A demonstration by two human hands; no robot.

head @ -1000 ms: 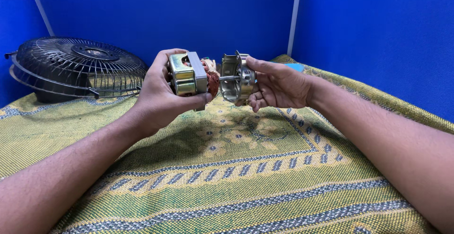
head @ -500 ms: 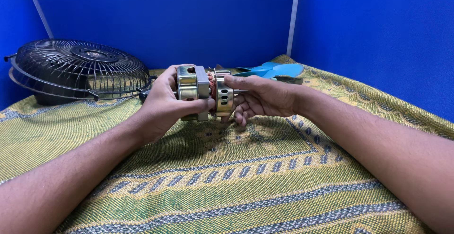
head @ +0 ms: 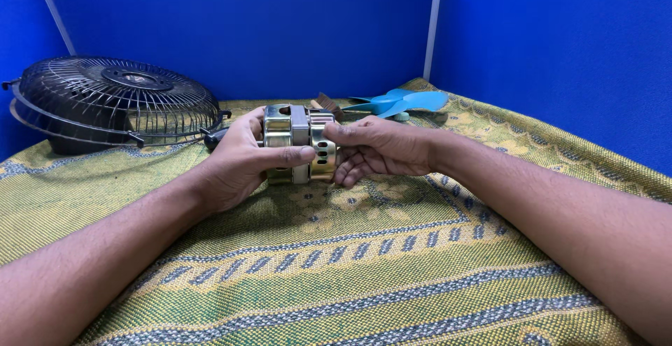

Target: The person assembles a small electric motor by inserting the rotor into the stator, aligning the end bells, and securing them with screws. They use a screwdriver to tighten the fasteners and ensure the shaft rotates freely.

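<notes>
Head view: left hand (head: 241,160) wrapped around the near half of a brass-coloured fan motor (head: 299,143), thumb laid across its front, fingers curled behind. Right hand (head: 374,149) closed against the motor's other end, fingers cupped under and around it. Motor held level between both hands, just above the green woven cloth (head: 336,276). Judged from the seam: two housing halves brought together, grey centre band showing between them; whether seated fully or fastened, cannot tell. Beyond the left hand, a black wire fan guard (head: 115,101) lying on the cloth. Beyond the right hand, a blue fan blade (head: 399,102), unmounted. No packages, labels or signs visible anywhere.
</notes>
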